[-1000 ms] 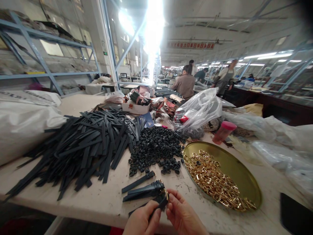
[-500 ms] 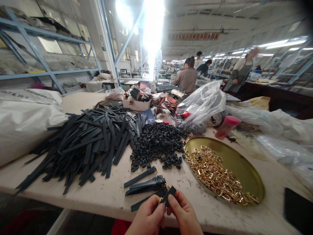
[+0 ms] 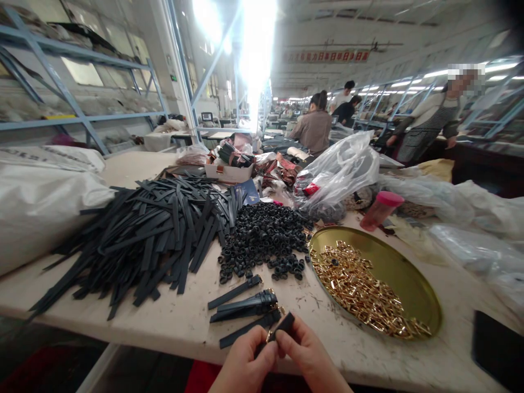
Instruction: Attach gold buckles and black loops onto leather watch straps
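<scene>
At the table's front edge, my left hand (image 3: 250, 357) and my right hand (image 3: 302, 345) both pinch one black strap (image 3: 284, 326). A gold buckle (image 3: 269, 335) shows at the strap, by my left fingertips. Just beyond my hands lie several black straps with gold buckles (image 3: 245, 308), side by side on the table. Farther back is a heap of small black loops (image 3: 266, 237). To the right, a round gold tray (image 3: 403, 267) holds a pile of gold buckles (image 3: 364, 289). My fingers hide part of the held strap.
A large pile of loose black straps (image 3: 159, 234) covers the left of the table, beside a white sack (image 3: 45, 202). Behind are a white box (image 3: 229, 173), a clear plastic bag (image 3: 344, 169) and a pink-lidded jar (image 3: 380, 211). A dark flat object (image 3: 497, 349) lies at right. People work farther off.
My right hand's fingers have curled in more around the strap, and its loose end shows narrower now. In the background, a person in an apron has moved to the right.
</scene>
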Demonstrator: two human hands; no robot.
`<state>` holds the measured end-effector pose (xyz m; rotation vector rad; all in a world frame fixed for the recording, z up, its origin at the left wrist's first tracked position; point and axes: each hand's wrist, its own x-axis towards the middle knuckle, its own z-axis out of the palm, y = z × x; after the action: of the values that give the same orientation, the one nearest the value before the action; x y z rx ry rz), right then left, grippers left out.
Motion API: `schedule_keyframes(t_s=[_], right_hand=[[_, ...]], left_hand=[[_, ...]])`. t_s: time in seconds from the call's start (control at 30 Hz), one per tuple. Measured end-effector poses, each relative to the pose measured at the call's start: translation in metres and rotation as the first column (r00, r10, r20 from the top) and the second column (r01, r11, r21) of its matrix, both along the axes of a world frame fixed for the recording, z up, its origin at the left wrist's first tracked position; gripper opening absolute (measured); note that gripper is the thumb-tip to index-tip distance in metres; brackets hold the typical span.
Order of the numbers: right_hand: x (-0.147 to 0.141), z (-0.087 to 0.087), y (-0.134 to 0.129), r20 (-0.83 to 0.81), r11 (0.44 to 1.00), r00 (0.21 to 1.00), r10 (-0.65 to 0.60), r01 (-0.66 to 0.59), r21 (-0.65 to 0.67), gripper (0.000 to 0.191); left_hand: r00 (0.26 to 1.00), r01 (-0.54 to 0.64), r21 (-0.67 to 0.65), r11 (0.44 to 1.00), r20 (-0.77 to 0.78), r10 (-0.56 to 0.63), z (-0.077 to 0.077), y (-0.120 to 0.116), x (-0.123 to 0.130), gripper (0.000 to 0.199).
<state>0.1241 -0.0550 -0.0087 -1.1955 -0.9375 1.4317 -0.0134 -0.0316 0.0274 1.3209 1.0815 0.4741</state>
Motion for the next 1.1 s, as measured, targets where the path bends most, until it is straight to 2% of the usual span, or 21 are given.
schedule_keyframes(t_s=[0.07,0.2,0.27,0.33,0.4,0.5,0.57,0.63,0.73,0.8,0.9,0.97,1.03,1.07,1.1], right_hand=[[0.0,0.001,0.0,-0.02,1.0,1.0,0.024,-0.024,-0.01,0.029],[0.0,0.0,-0.005,0.278,0.975,0.957,-0.081,0.018,0.222,0.022],[0.001,-0.001,-0.005,0.335,0.974,0.938,-0.092,0.014,0.226,0.02],[0.002,-0.003,-0.003,0.276,0.991,0.959,-0.067,0.032,0.131,0.021],[0.002,-0.005,0.0,0.16,0.999,0.987,-0.034,0.029,0.035,0.023],[0.003,-0.007,0.002,0.005,0.999,1.0,0.021,-0.021,-0.039,0.029],[0.003,-0.007,0.001,-0.02,0.999,0.999,0.031,-0.031,-0.04,0.03],[0.004,-0.005,0.0,0.085,1.0,0.996,0.027,-0.028,0.008,0.028],[0.004,0.0,-0.003,0.334,0.984,0.942,-0.009,-0.052,0.173,0.02],[0.005,0.004,-0.004,0.408,0.962,0.913,-0.023,-0.091,0.257,0.018],[0.013,0.006,0.001,0.412,0.961,0.907,0.087,-0.186,0.206,0.024],[0.028,0.004,0.012,0.399,0.964,0.901,0.168,-0.235,0.125,0.031],[0.048,-0.001,0.031,0.519,0.981,0.849,0.095,-0.169,0.097,0.034],[0.059,-0.004,0.042,0.617,0.989,0.787,0.003,-0.092,0.112,0.032],[0.069,-0.007,0.055,0.73,0.988,0.675,-0.105,-0.011,0.153,0.029]], left_hand=[[0.999,0.027,0.012,1.0,-0.024,-0.027,0.002,0.002,-0.002,0.022],[0.994,0.054,0.055,0.997,-0.094,-0.049,0.004,0.006,-0.001,0.023],[0.981,0.079,0.125,0.989,-0.186,-0.055,0.005,0.006,0.0,0.021],[0.961,0.105,0.197,0.975,-0.274,-0.048,0.007,0.004,0.001,0.018],[0.955,0.129,0.226,0.965,-0.291,-0.059,0.009,0.003,0.002,0.018],[0.969,0.156,0.152,0.976,-0.214,-0.122,0.01,0.002,-0.001,0.021],[0.976,0.172,0.071,0.983,-0.144,-0.16,0.009,0.004,-0.003,0.025],[0.982,0.16,0.002,0.987,-0.097,-0.159,0.006,0.006,-0.004,0.028],[0.995,0.088,-0.066,0.994,-0.038,-0.09,0.0,0.011,-0.003,0.028],[0.999,0.045,-0.083,0.996,0.005,-0.044,-0.005,0.015,-0.002,0.029],[0.999,0.031,-0.073,0.997,0.025,-0.029,-0.011,0.024,0.0,0.028],[0.994,0.113,-0.022,0.993,-0.007,-0.113,-0.014,0.031,0.001,0.032],[0.976,0.208,0.057,0.976,-0.078,-0.203,-0.019,0.037,0.002,0.033],[0.966,0.242,0.072,0.968,-0.114,-0.233,-0.022,0.04,0.002,0.034],[0.96,0.255,0.072,0.964,-0.142,-0.243,-0.026,0.042,0.003,0.036]])
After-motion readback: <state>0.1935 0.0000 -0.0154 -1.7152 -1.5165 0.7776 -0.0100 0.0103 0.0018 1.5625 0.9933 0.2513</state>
